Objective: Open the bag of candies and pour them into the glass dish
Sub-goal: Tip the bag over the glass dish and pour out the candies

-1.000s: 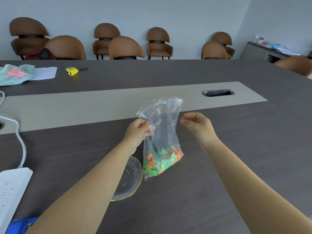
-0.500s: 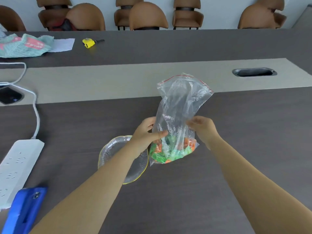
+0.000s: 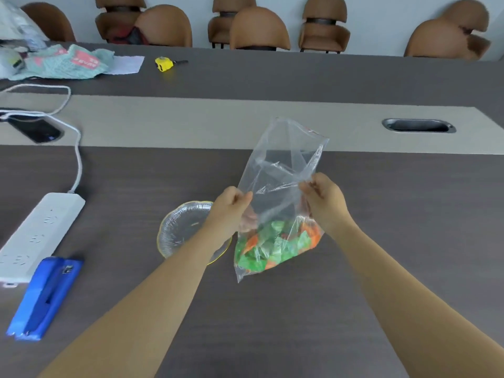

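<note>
A clear plastic zip bag [image 3: 283,170] with a red strip at its top stands upright over the dark table. Green and orange wrapped candies [image 3: 275,246] fill its bottom. My left hand [image 3: 231,211] pinches the bag's left side at mid-height. My right hand [image 3: 324,203] pinches its right side at the same height. The bag's top rises above both hands, crumpled. The glass dish [image 3: 180,230], clear with a yellow rim, lies on the table just left of the bag; my left forearm covers its right part.
A white power strip [image 3: 38,233] with its cable and a blue object [image 3: 45,296] lie at the left. A yellow tape measure [image 3: 164,63], cloth and paper sit at the far left. A cable port [image 3: 418,126] is in the beige strip. Brown chairs line the wall.
My right hand has closed on the bag's right side, having hung open beside it before. Both hands now grip at mid-height. The view has tilted downward and the dish shows more.
</note>
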Available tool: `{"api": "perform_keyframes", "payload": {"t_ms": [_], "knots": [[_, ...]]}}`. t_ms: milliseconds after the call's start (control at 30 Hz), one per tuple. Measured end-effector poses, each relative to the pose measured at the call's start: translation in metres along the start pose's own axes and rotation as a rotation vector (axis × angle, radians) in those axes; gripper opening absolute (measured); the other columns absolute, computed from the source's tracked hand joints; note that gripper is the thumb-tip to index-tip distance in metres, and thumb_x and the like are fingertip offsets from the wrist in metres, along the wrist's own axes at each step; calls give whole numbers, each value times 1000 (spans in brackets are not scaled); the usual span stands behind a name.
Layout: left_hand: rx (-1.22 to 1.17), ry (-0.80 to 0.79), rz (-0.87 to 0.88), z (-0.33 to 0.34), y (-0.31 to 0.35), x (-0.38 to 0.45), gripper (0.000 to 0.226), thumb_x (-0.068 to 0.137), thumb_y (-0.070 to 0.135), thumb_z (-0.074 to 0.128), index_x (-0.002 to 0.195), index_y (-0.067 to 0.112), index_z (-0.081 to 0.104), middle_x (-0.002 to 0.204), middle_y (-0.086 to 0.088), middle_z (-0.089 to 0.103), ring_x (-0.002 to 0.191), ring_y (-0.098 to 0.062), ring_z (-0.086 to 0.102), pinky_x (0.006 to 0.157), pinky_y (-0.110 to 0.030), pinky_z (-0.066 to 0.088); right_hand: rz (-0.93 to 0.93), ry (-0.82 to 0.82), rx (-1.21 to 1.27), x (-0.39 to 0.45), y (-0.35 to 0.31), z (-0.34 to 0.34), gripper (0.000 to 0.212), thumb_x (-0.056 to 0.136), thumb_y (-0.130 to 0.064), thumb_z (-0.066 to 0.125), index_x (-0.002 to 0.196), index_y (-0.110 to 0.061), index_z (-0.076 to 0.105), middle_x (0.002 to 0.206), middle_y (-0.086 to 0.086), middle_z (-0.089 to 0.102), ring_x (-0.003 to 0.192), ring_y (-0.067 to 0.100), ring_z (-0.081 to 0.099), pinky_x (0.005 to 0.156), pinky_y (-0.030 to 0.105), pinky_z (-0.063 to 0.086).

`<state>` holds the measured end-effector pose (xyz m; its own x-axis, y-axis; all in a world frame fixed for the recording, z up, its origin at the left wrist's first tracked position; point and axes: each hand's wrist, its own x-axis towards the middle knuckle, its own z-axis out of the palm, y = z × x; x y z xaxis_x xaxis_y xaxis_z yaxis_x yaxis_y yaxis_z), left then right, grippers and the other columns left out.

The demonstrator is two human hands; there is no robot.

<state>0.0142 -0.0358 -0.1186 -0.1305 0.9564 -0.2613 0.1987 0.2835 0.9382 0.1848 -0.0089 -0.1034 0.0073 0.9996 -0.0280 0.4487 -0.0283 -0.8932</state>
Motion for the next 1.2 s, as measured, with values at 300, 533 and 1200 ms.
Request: {"api": "perform_keyframes", "payload": {"t_ms": [300, 533, 1200], "knots": [[-69, 162, -82, -53, -38, -64, 17, 91, 17, 49, 79, 12, 39, 64, -3, 55, 35, 0, 50, 36, -16, 40, 50, -291, -36, -45, -9, 49, 27, 88, -17, 48, 64, -23, 41, 67, 2, 50, 61, 17, 48, 56, 29, 41], [38, 313, -224, -96, -77, -70, 38, 83, 18, 61, 61, 14, 31, 60, -4, 47, 45, -12, 44, 33, -18, 33, 176, -400, -89, -62, -8, 106, 19, 88, -19, 49, 72, -9, 49, 85, 16, 57, 80, 28, 55, 82, 49, 50], [6, -45, -241, -139, -142, -101, 69, 53, 39, 83, 109, 9, 58, 120, 1, 61, 118, -15, 53, 103, -36, 41, 284, -549, -108, -113, 34, 126, 58, 73, -15, 70, 129, -19, 53, 125, 6, 60, 117, 19, 52, 92, 29, 39]]}}
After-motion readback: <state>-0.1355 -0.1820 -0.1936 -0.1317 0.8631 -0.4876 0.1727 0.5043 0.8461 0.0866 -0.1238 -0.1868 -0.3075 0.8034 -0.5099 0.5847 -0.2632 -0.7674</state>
